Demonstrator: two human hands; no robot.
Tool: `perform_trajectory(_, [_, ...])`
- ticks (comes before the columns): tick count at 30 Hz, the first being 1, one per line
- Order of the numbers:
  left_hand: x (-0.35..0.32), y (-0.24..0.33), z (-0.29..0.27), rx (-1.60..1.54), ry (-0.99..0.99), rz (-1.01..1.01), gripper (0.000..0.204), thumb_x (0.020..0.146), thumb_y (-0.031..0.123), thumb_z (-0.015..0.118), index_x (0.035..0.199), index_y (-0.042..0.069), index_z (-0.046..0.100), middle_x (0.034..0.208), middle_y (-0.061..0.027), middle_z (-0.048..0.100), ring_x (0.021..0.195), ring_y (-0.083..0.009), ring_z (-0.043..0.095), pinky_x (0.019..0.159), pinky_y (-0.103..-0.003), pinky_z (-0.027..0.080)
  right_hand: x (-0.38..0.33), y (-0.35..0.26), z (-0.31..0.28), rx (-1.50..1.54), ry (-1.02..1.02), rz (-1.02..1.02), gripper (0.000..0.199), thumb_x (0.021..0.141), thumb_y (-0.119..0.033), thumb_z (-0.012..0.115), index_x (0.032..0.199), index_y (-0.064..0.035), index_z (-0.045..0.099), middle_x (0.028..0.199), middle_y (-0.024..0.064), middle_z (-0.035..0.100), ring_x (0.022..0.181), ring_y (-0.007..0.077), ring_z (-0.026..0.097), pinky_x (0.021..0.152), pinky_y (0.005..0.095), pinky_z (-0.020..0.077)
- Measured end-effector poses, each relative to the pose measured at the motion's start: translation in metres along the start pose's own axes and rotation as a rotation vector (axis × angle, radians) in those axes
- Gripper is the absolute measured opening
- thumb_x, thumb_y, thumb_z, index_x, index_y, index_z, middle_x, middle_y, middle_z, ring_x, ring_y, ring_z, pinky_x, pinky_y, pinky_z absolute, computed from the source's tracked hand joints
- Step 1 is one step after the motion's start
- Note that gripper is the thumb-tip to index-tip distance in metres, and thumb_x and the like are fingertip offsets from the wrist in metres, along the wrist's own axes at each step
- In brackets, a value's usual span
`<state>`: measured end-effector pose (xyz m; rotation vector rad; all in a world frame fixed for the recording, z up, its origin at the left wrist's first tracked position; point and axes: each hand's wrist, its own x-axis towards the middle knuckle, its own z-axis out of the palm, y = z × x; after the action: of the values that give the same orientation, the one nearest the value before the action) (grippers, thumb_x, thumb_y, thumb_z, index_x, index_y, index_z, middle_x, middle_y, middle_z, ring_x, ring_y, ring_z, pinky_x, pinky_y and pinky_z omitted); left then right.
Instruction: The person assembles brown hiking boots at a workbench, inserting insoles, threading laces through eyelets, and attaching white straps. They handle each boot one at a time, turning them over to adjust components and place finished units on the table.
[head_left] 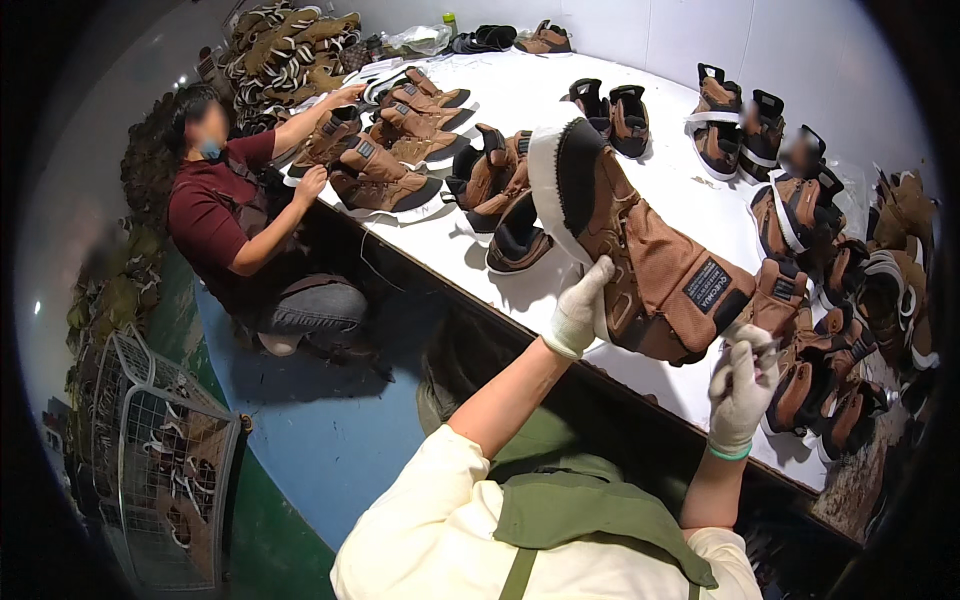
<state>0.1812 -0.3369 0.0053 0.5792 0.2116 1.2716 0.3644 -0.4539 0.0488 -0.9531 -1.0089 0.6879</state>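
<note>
Above the white table (560, 95), a brown boot (640, 255) held up in gloved hands.
Left hand (578, 310) grips its side; right hand (742, 385) pinches near the collar (fingers closed). Other boots (395, 165) lie around; another person (235, 215) works opposite.

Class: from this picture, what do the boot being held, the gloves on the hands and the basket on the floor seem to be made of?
Boot: seemingly matte brown woven fabric or suede, dark rubber-like toe, pale sole edge.
Gloves, left hand and right hand: white knit, likely cotton; soft, ribbed-looking cuffs.
Basket: thin grid of pale metal wire, probably coated.
</note>
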Motion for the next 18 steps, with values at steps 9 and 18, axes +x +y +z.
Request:
perform_trajectory(9, [0.015, -0.024, -0.011, 0.311, 0.056, 0.03, 0.027, 0.097, 0.025, 0.059, 0.113, 0.003, 0.056, 0.098, -0.0005, 0.059, 0.087, -0.0095, 0.056, 0.078, -0.028, 0.048, -0.009, 0.037, -0.027, -0.122, 0.137, 0.168, 0.025, 0.088, -0.005, 0.057, 0.112, 0.0017, 0.057, 0.068, -0.0031, 0.053, 0.05, 0.0056, 0.046, 0.042, 0.0204, 0.0337])
perform_trajectory(18, [0.001, -0.035, 0.027, 0.113, -0.146, -0.287, 0.041, 0.101, 0.029, 0.049, 0.125, -0.004, 0.054, 0.115, -0.0104, 0.063, 0.097, -0.0164, 0.061, 0.088, -0.03, 0.05, -0.008, 0.089, -0.099, -0.377, 0.151, 0.007, 0.031, 0.091, -0.01, 0.057, 0.12, 0.0021, 0.054, 0.098, 0.0065, 0.062, 0.082, 0.0167, 0.06, 0.069, 0.03, 0.0504])
